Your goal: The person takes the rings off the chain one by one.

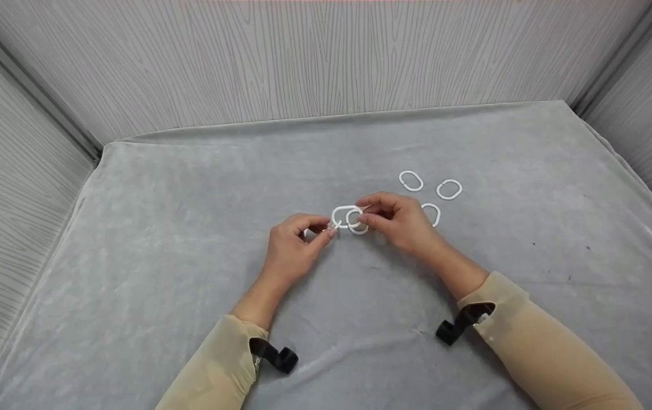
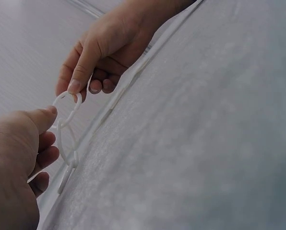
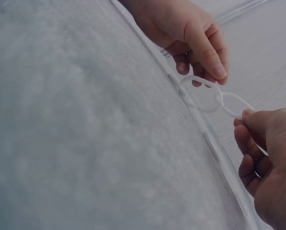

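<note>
In the head view my left hand (image 1: pixel 294 245) and right hand (image 1: pixel 402 222) meet over the grey cloth, with a short chain of white oval rings between them. The right thumb and fingers pinch one white ring (image 1: pixel 358 233), which overlaps a second white ring (image 1: pixel 344 206). At the other end the left thumb and forefinger pinch the chain, their tips covering part of it. Seen from the left wrist, another linked ring (image 2: pixel 65 181) hangs below the middle ring (image 2: pixel 59 139). In the right wrist view the right hand's ring (image 3: pixel 236 99) passes through the neighbouring ring (image 3: pixel 181 91).
Two loose white rings lie behind the right hand, a slanted ring (image 1: pixel 410 172) and a ring (image 1: pixel 461 188) further right. A third loose ring (image 1: pixel 438 216) is partly hidden by that hand. Grey cloth (image 1: pixel 189 256) covers the table; pale wood-grain panels (image 1: pixel 314 57) surround it.
</note>
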Demonstrator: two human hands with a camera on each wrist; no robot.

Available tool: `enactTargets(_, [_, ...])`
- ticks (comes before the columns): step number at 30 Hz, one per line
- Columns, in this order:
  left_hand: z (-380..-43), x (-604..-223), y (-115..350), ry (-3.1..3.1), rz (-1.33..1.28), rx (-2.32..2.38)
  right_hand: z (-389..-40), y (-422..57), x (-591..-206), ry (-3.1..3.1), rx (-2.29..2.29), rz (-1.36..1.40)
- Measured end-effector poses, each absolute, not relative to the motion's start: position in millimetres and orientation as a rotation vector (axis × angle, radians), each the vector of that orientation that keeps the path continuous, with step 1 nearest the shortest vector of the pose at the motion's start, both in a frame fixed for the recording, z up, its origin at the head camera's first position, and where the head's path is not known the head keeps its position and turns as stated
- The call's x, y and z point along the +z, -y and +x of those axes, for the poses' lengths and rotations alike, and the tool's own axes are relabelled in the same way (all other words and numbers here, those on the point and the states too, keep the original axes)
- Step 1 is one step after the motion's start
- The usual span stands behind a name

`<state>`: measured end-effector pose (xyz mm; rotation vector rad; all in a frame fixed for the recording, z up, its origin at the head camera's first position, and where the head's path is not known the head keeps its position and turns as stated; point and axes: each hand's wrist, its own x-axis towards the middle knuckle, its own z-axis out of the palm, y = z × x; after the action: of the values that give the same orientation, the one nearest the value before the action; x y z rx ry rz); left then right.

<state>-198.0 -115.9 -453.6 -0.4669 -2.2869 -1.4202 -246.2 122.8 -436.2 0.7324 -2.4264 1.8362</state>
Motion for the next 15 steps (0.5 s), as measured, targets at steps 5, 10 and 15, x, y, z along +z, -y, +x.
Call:
enactTargets(5, [-198.6,-455.1,116.9,2.318,-0.478,-1.411,-246.8,-123.1,-435.9,2.410,1.849,0.726])
enactTargets(10, [-197.8,-455.7,117.2,2.368,-0.467,-1.409,-246.9,-124.1,-436.3,2.407,1.865,0.719])
enactTargets(15, [-198.0,-455.9,116.6,2.387,-0.458,-1.391,-247.3,-124.5,-437.4,2.407,1.854,0.721])
